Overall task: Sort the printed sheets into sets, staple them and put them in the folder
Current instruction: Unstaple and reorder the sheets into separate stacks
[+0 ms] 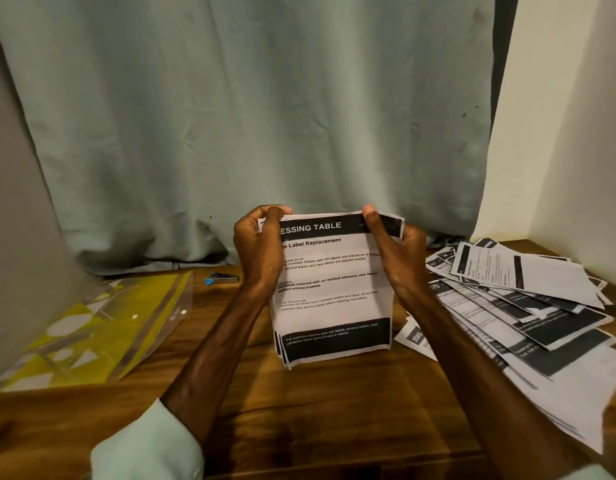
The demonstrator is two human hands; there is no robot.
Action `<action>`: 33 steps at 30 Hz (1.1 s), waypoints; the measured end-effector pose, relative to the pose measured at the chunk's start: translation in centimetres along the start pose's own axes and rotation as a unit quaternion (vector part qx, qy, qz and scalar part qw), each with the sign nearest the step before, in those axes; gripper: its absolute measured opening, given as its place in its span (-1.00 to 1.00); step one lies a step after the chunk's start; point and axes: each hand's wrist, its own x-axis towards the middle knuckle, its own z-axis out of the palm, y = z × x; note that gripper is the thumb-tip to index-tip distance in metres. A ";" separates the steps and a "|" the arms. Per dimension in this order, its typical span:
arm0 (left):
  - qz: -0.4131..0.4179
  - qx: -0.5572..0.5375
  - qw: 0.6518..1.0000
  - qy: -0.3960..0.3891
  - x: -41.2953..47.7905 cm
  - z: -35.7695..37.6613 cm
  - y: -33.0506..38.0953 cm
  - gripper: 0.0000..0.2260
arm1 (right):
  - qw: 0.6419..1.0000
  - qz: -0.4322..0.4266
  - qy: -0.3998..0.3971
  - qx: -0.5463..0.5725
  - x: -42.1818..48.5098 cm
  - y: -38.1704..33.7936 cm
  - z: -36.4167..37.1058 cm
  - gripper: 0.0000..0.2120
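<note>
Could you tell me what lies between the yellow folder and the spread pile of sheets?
In the head view, a set of sheets is held upright there, the left hand and right hand gripping its top corners.

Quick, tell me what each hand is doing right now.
Left hand: grips the top left corner of the set of printed sheets.
Right hand: pinches the same set's top right corner.
</note>
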 end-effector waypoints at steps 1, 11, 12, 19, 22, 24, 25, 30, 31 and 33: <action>-0.003 -0.004 1.000 -0.001 0.1 0.0 0.0 -0.82 | 1.000 -0.003 -0.002 0.000 0.1 0.1 0.0 -0.81; 0.036 -0.017 0.993 -0.107 -0.9 -1.5 0.5 -0.73 | 0.998 -0.024 0.028 -0.049 1.6 1.4 0.0 -0.76; 0.036 -0.020 0.992 -0.120 -1.0 -2.0 0.3 -0.71 | 0.997 -0.030 0.033 -0.056 1.8 1.5 -0.1 -0.75; -0.104 -0.002 0.976 -0.190 -2.4 -4.1 -3.8 -0.81 | 0.996 -0.010 -0.003 -0.089 2.4 2.3 -0.1 -0.76; -0.095 -0.010 0.979 -0.178 -3.0 -3.8 -4.2 -0.88 | 0.996 0.016 -0.074 -0.040 1.8 2.8 -0.5 -0.86; -0.094 -0.017 0.983 -0.159 -3.1 -3.4 -4.1 -0.86 | 0.992 0.064 -0.110 -0.007 1.3 4.3 -1.4 -0.82; -0.095 -0.016 0.984 -0.149 -3.2 -3.2 -4.1 -0.86 | 0.989 0.088 -0.121 -0.015 0.9 5.3 -1.9 -0.78; -0.071 -0.011 0.989 -0.127 -3.9 -2.4 -4.0 -0.78 | 0.983 0.127 -0.119 -0.065 -1.5 7.8 -2.8 -0.77; -0.061 -0.015 0.990 -0.124 -4.0 -2.3 -3.8 -0.75 | 0.985 0.122 -0.111 -0.058 -1.7 7.6 -2.7 -0.77; -0.044 -0.027 0.992 -0.116 -4.1 -2.2 -3.4 -0.73 | 0.988 0.106 -0.103 -0.046 -2.0 7.2 -2.7 -0.78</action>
